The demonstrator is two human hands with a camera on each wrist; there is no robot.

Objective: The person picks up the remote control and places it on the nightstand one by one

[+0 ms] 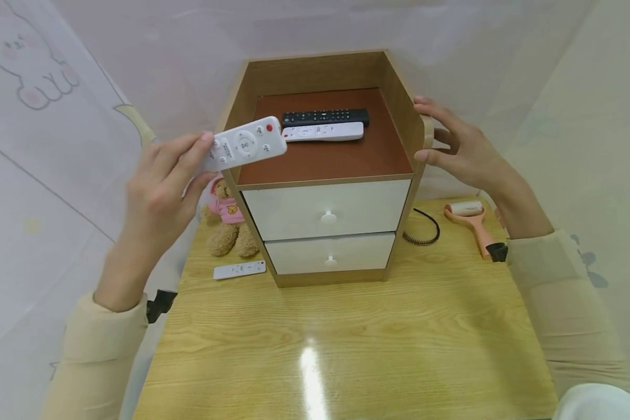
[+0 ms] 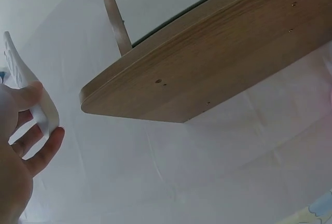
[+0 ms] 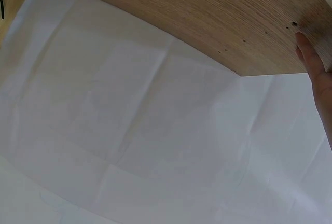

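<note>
My left hand (image 1: 163, 181) pinches a white remote control (image 1: 247, 143) between thumb and fingers, raised in front of the left side of a small wooden drawer cabinet (image 1: 325, 181). In the left wrist view the same remote (image 2: 39, 97) shows edge-on, apart from the cabinet side. My right hand (image 1: 467, 146) grips the front edge of the cabinet's right side panel (image 1: 404, 111). A finger lies against the panel's outer face in the right wrist view. On the brown cabinet top, a black remote (image 1: 325, 117) and another white remote (image 1: 322, 132) lie side by side.
A third white remote (image 1: 240, 270) lies on the wooden table (image 1: 346, 344), left of the cabinet. Behind it sits a teddy bear (image 1: 228, 210) in pink. A dark headband (image 1: 425, 230) and an orange lint roller (image 1: 475, 224) lie at right. Two white drawers (image 1: 294, 213) are closed.
</note>
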